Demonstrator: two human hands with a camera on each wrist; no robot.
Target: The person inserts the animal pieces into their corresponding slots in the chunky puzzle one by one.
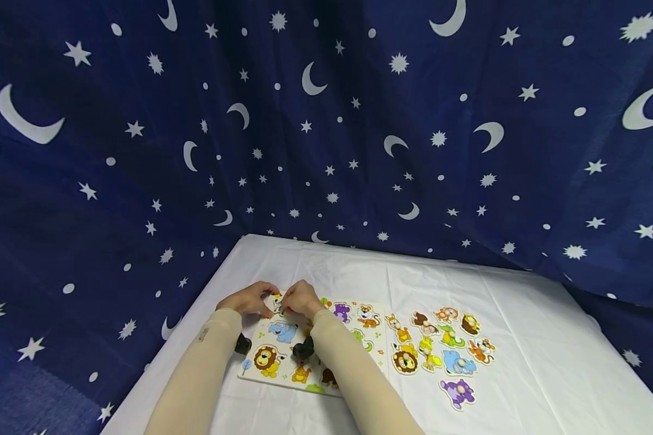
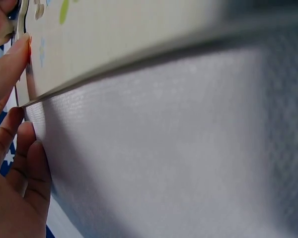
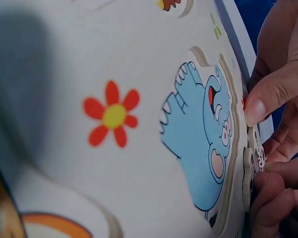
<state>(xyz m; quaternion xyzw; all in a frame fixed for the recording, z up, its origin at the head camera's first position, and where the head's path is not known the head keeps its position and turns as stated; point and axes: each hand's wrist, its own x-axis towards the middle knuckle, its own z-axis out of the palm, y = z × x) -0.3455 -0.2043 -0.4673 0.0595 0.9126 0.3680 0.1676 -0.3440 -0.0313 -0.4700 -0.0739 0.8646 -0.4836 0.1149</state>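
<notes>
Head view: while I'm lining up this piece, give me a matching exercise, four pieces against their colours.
Pieces
1. Piece at the far left corner of the puzzle board
2. Loose crocodile piece
3. Loose elephant piece
4. Loose piece nearest the camera

Main colours
A. Blue
B. Purple
C. Black and white
D. Green

Right pairs: 1-C, 2-D, 3-A, 4-B

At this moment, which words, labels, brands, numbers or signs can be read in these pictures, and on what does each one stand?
No text is readable.
Left sleeve: a small dark marking near the cuff, too small and blurred to read.
Puzzle board and loose animal pieces: pictures, no lettering I can see.
Blue cloth: moons, stars and dots only.
</notes>
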